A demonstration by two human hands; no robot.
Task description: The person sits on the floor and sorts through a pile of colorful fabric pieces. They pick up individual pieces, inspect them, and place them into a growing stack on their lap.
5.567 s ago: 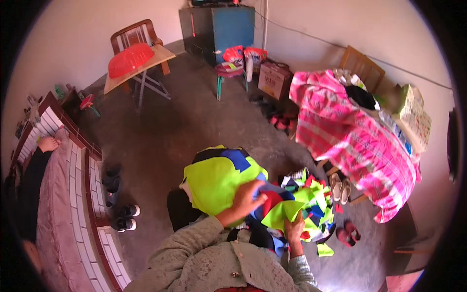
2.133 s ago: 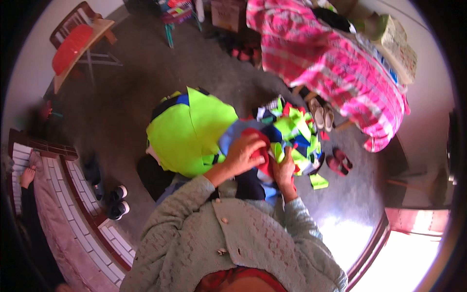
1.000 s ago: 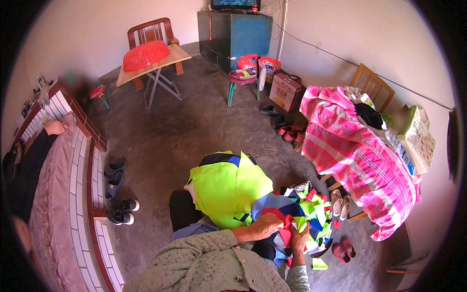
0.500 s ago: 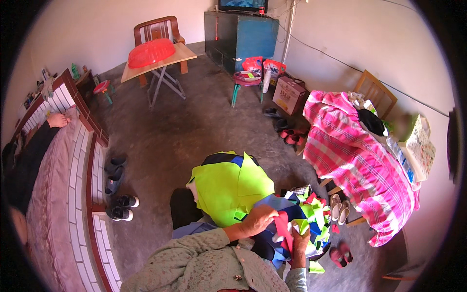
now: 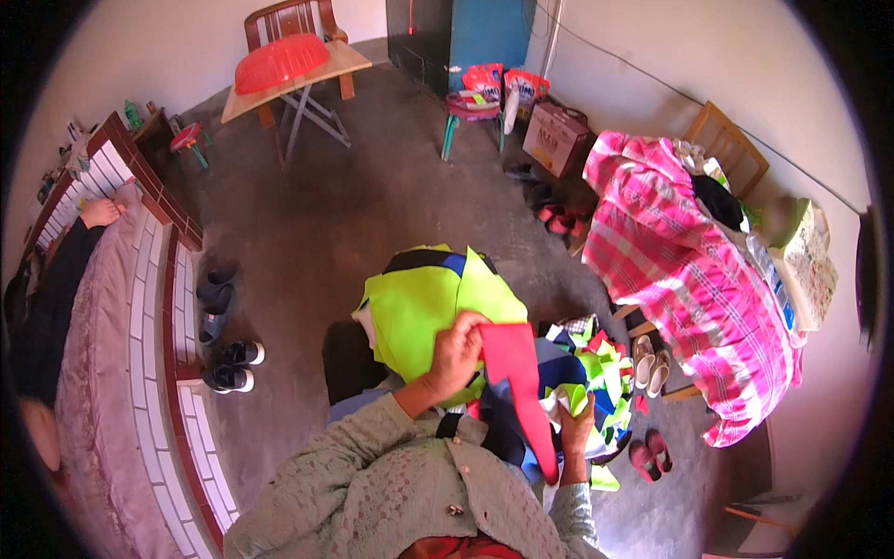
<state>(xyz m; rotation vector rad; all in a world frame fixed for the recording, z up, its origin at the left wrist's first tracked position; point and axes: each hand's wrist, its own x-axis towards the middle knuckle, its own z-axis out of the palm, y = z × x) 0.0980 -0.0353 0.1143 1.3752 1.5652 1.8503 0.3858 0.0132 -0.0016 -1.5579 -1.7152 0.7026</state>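
Observation:
My left hand [image 5: 454, 356] pinches the upper corner of a long red cloth piece [image 5: 515, 373], which hangs down toward my right wrist. My right hand [image 5: 576, 430] is closed on a small lime-green cloth scrap [image 5: 570, 399] with white beside it. In front of me, a big lime-green cloth bundle [image 5: 419, 312] with some dark blue at its top sits by my lap. A heap of cut cloth scraps [image 5: 610, 391], lime, blue, red and white, lies just past my right hand. Dark blue cloth is partly hidden under the red piece.
A bed [image 5: 98, 373] with a person's leg on it runs along the left. On the right stands a table under a pink plaid cloth [image 5: 675, 279]. Dark shoes [image 5: 229, 365], beige shoes [image 5: 650, 365] and red slippers [image 5: 650, 456] lie on the floor. A folding table [image 5: 349, 61] is farther off.
My left hand has moved up and left with the red piece, stretching it out longer. My right hand stays near the scraps, slightly higher in view. The view has tilted downward.

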